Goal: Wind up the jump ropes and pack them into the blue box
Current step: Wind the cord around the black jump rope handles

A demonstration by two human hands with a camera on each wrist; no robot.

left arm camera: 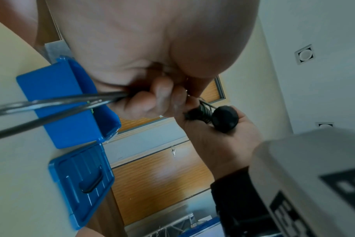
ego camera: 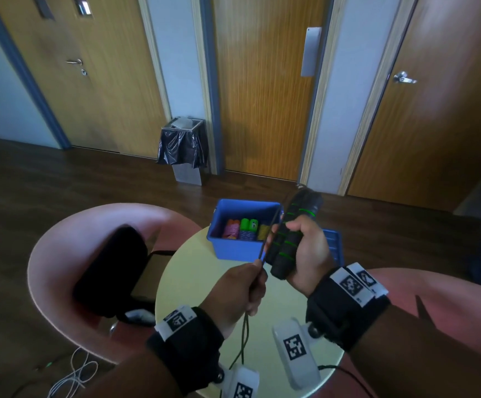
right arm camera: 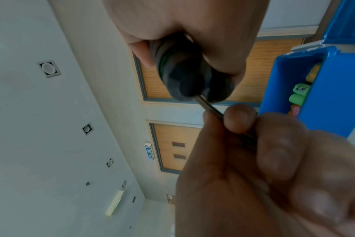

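A sign reading "KELUAR" sits beside a wooden door, low centre of the right wrist view — the only legible writing; the wrist straps carry black-and-white square code tags without words.

The counter is a small round pale-yellow top in the lower middle of the head view, over a dark wood-plank floor. Wooden doors with blue-grey frames fill the upper frame, and a bin lined with a black bag stands between two of them.

The right hand, centre right, is wrapped around the two black jump rope handles with green rings, held side by side and tilted. The left hand, just below and to their left, pinches the thin dark rope between thumb and fingers; two strands hang down from that fist toward the bottom edge.

The blue box stands open on the far part of the counter, directly behind the hands, with orange, green, purple and yellow rolled bundles inside. Its blue lid lies just right of it, partly hidden by the right hand.

A pink curved chair holding a black bag fills the lower left; white cable lies on the floor at the bottom left.
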